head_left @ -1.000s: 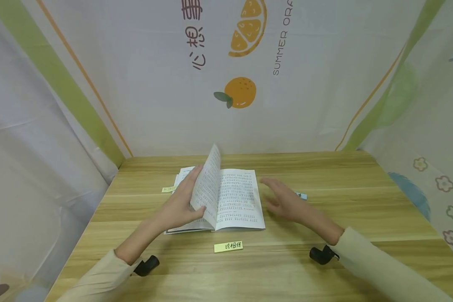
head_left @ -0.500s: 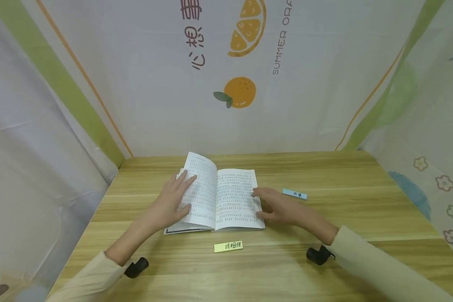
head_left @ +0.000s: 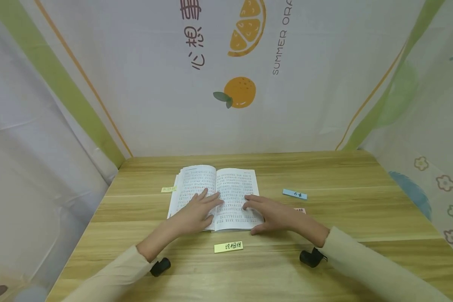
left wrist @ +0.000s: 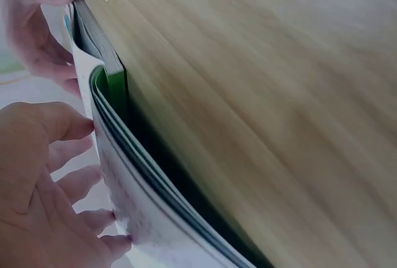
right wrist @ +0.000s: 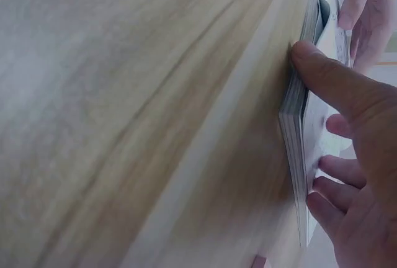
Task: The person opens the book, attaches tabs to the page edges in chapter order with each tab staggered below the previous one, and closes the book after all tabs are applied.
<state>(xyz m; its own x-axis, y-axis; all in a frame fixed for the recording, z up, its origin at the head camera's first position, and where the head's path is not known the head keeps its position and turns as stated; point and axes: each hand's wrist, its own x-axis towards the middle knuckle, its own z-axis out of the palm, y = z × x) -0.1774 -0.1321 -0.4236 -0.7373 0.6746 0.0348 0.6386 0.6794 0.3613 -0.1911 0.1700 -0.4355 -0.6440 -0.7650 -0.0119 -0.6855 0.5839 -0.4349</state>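
An open book (head_left: 234,184) with pages of printed text lies on the wooden table in the head view. My left hand (head_left: 192,214) rests on the left page close to the spine, fingers spread. Across from it, my right hand (head_left: 275,214) lies over the lower right page, its fingertips on the paper. The right thumb (right wrist: 319,69) is at the near edge of the page stack in the right wrist view. In the left wrist view, the left page (left wrist: 124,187) curves up from the spine under my left fingertips.
A yellow paper strip (head_left: 228,247) with handwriting lies in front of the book. To the right are a blue strip (head_left: 295,193) and a pink strip (head_left: 302,210), partly behind the right arm. A pale yellow tab (head_left: 168,189) sticks out at the book's left edge.
The lifted leaf has come down to the left and now lies flat. My left hand has moved right, toward the spine. My right hand has moved left onto the right page, uncovering the pink strip.
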